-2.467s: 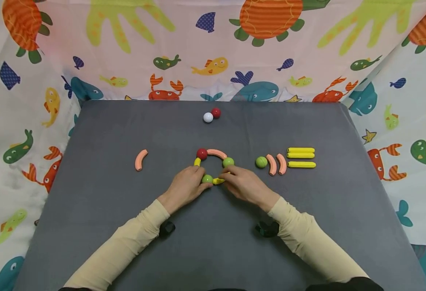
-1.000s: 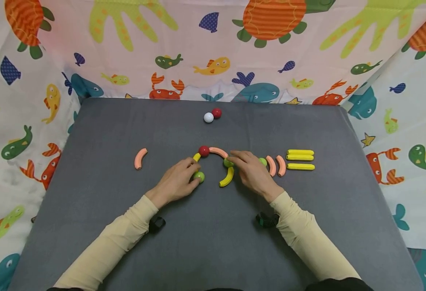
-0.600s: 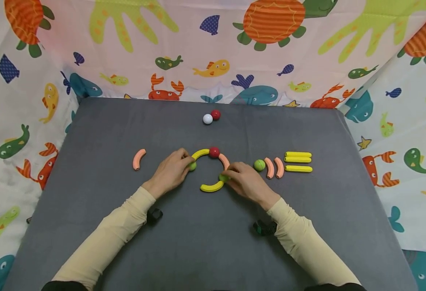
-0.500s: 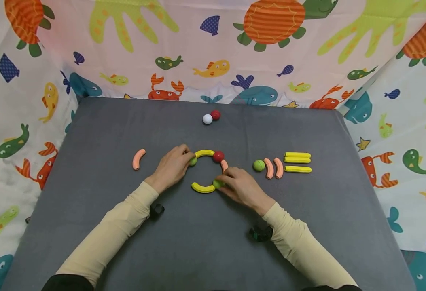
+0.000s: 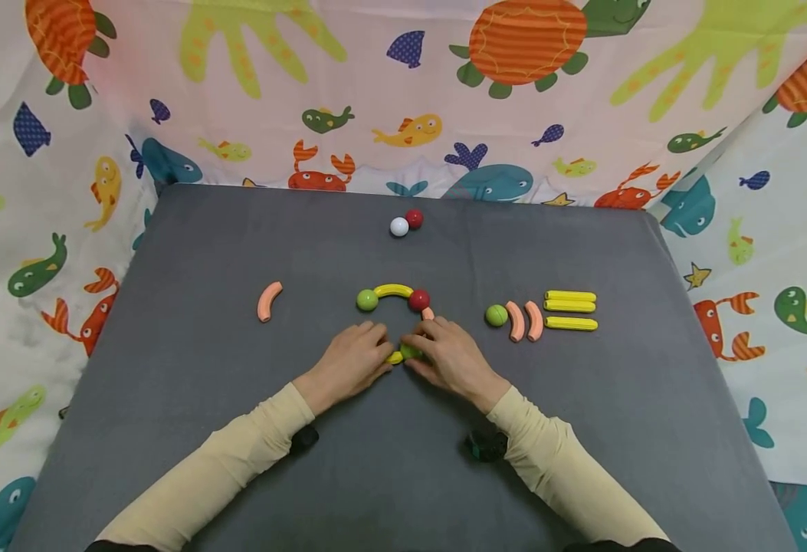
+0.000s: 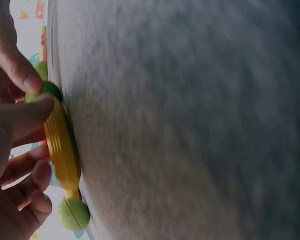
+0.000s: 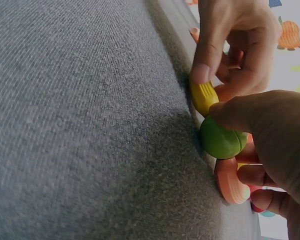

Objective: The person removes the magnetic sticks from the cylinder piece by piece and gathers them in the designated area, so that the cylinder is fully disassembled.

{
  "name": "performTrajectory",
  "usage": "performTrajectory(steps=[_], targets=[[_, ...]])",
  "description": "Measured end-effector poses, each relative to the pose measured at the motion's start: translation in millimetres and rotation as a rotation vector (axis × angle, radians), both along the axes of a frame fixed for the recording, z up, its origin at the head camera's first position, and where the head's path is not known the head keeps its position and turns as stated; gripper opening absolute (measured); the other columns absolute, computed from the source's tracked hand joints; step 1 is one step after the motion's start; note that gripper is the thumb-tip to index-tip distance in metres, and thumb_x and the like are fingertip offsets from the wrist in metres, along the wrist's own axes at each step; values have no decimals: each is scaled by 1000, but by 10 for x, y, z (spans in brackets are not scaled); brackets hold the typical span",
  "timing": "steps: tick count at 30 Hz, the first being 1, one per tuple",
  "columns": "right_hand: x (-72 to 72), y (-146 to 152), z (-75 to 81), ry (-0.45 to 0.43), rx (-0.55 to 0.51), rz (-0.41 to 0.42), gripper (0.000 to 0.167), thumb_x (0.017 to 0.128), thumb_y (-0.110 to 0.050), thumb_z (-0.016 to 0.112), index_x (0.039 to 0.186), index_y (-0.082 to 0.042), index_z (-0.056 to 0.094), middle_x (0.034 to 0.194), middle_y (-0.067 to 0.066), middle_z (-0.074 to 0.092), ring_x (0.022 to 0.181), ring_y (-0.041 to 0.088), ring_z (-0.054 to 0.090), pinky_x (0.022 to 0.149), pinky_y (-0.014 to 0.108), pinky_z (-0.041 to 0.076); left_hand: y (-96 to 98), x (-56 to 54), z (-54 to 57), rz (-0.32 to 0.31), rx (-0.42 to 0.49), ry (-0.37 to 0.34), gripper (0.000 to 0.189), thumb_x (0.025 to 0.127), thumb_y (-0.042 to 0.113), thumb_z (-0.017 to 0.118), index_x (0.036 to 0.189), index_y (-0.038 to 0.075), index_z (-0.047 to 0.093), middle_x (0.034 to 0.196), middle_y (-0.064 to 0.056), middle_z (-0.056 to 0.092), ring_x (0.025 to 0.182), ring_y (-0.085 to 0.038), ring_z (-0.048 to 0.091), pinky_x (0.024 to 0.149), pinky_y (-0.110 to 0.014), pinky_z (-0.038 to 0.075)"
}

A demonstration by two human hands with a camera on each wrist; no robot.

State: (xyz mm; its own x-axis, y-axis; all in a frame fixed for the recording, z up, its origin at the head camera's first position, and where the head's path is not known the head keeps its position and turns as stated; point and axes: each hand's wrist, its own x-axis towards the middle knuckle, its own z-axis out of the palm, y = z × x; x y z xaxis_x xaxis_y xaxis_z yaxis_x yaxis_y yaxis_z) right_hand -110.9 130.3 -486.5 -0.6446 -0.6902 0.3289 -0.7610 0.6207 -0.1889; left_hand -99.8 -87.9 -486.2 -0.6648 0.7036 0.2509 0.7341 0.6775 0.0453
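Observation:
Magnet-toy-like balls and curved rods form a curved chain on the grey table. My left hand [image 5: 349, 360] pinches the lower curved yellow rod [image 7: 204, 97] near the table, thumb along its side. Opposite it, my right hand [image 5: 454, 359] holds the green ball [image 7: 221, 140] that meets this rod, thumb and fingers on either side. From that ball a curved pink rod [image 7: 230, 180] leads up, partly hidden by the right hand, to a red ball [image 5: 419, 300]. Beyond it an upper curved yellow rod [image 5: 393, 290] ends at another green ball [image 5: 366, 300], which no hand touches.
One curved pink rod [image 5: 269, 301] lies alone at the left. At the right are a loose green ball [image 5: 496, 315], two curved pink rods [image 5: 516, 321] and straight yellow rods [image 5: 571, 324]. A white ball [image 5: 399, 227] and red ball [image 5: 414, 219] sit at the back.
The chain has turned clockwise, its red ball shifting right. My left hand has let go of the end green ball and moved down to the lower yellow rod; my right hand keeps its green ball.

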Motion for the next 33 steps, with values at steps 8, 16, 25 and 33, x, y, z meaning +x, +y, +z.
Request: performTrajectory(steps=[8,16,25,33], targets=[[14,-36,-21,-2,-20,-19,27,81,-27,81,105,-15,73,94,3,64,74,17,57,67,32,48,17,12,-18,26,45,1,12,87,22,75,81,13,69,77,-3,51,63,-15,45,58,-27,42],[33,-89,-35,13,-30,-25,25,83,-26,79,104,-14,73,91,4,62,73,16,56,66,31,49,-3,-4,-27,55,26,-51,11,87,22,74,83,12,72,74,-3,51,61,-14,46,56,-26,44],[22,-62,-37,-32,-25,-36,23,83,-20,76,105,-13,72,93,5,61,72,14,54,65,30,50,-217,-71,93,66,20,-133,16,92,12,67,76,12,68,76,-3,48,63,-14,41,55,-27,41],[23,-46,-34,-18,-22,-25,23,84,-20,75,105,-13,72,93,5,61,73,14,54,66,31,50,-528,-151,133,229,104,-186,6,88,9,72,84,5,74,80,-9,52,63,-19,47,60,-34,44]])
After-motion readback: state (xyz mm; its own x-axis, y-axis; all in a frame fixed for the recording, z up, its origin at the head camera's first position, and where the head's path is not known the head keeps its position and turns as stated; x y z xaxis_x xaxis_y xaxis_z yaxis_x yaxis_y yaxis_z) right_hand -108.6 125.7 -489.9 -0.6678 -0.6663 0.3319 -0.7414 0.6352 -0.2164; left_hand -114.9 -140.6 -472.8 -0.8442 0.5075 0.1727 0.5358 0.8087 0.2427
